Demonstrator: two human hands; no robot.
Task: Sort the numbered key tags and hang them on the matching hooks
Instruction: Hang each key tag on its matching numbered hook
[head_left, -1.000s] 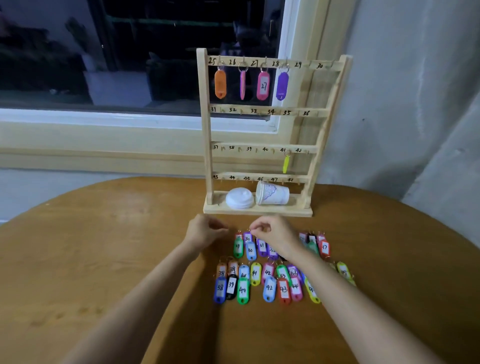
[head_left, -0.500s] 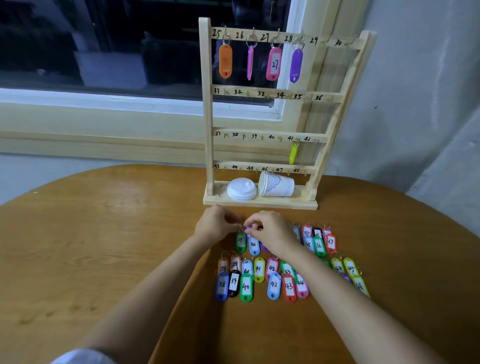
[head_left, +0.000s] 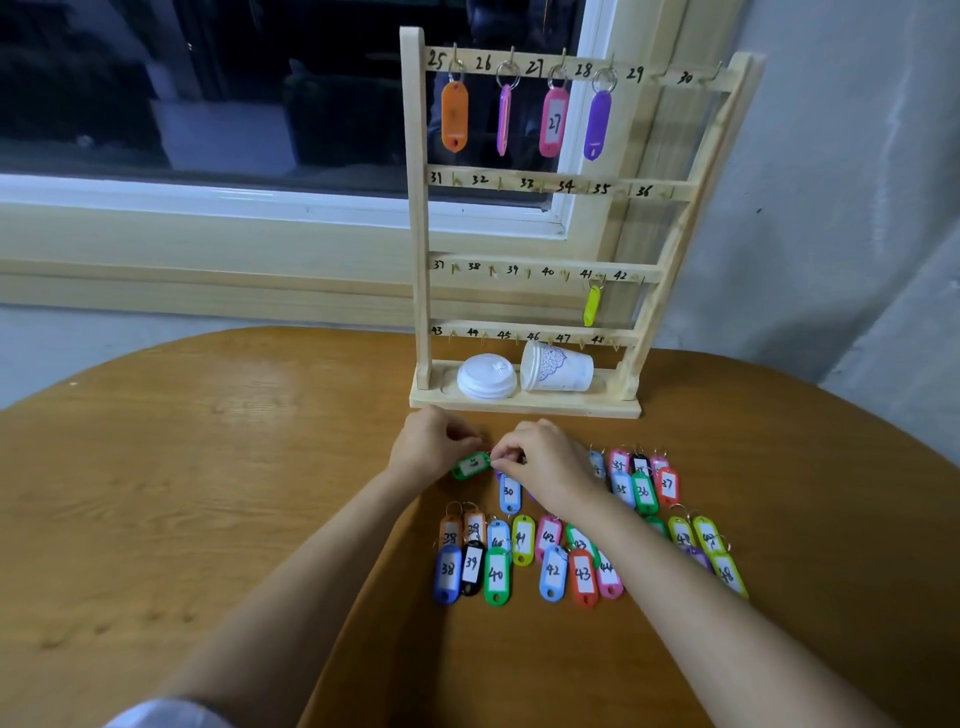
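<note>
You are pinching the small green plastic key tag (head_left: 471, 464) with both hands, your left hand (head_left: 431, 447) curling over its body and your right hand (head_left: 545, 467) nipping the ring end, probably to free the ring for hanging. The tag is sitting tilted at the round wooden surface (head_left: 208, 493), just in front of the pale wooden hook rack (head_left: 418, 208); its number is reading too blurred to tell.

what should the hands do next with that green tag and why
Probably lift the green tag by its ring and check its number, which is too blurred to read here. The left hand and right hand both pinch it. On the rack, hooks 25 to 28 hold tags while hook 29 is bare, so that is the likely target.
</note>
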